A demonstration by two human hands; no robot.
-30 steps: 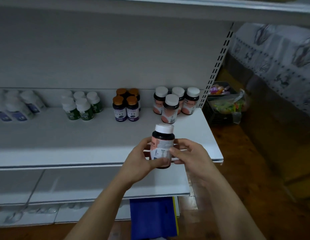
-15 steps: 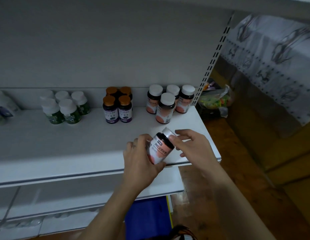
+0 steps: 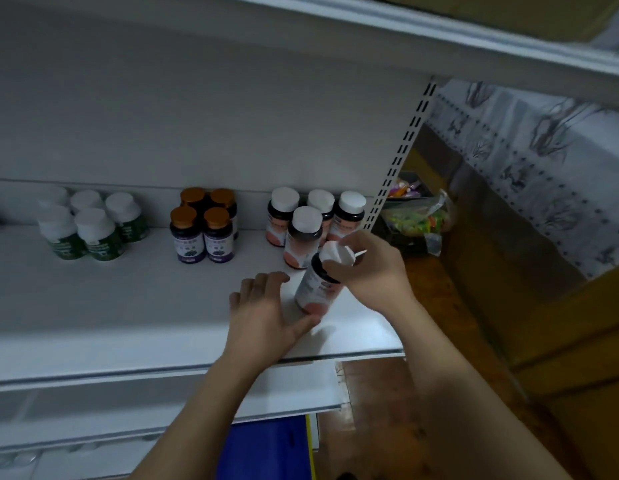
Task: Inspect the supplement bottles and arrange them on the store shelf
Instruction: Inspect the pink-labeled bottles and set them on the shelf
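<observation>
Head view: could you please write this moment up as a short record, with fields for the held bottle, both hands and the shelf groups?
Held bottle: pink-label bottle, white cap, tilted over the shelf
Right hand: grips its cap from above
Left hand: fingers relaxed, thumb at the bottle's base
Matching group: four pink-label bottles standing just behind
Other groups: four orange-capped purple-label bottles; green-label bottles farther left

1. Pretty sure it's a small shop: white metal store shelf (image 3: 128, 306) with a slotted upright (image 3: 403, 147) at its end, typical retail racking.
2. Stock is grouped by kind: green-label bottles (image 3: 93, 233), orange-capped bottles (image 3: 200, 226), white-capped bottles (image 3: 302, 233).
3. Wooden floor (image 3: 380, 393) beside it, dim lighting.
</observation>
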